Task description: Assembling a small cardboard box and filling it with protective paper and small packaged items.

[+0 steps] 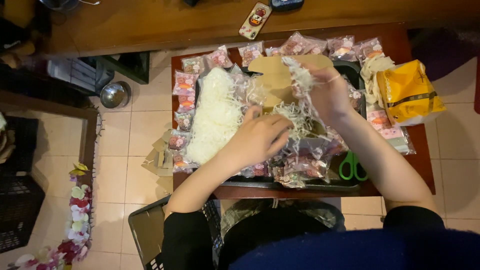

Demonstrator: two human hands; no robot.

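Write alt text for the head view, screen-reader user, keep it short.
Seen from above, a person's left hand and right hand pull apart white shredded paper filler over a dark tray on a small red-brown table. A heap of the same filler, small pink treat bags, green scissors and a yellow bag lie around.

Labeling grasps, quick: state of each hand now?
Left hand: fingers curled, pinching white paper shreds.
Right hand: closed on a tuft of the same shreds, lifted.
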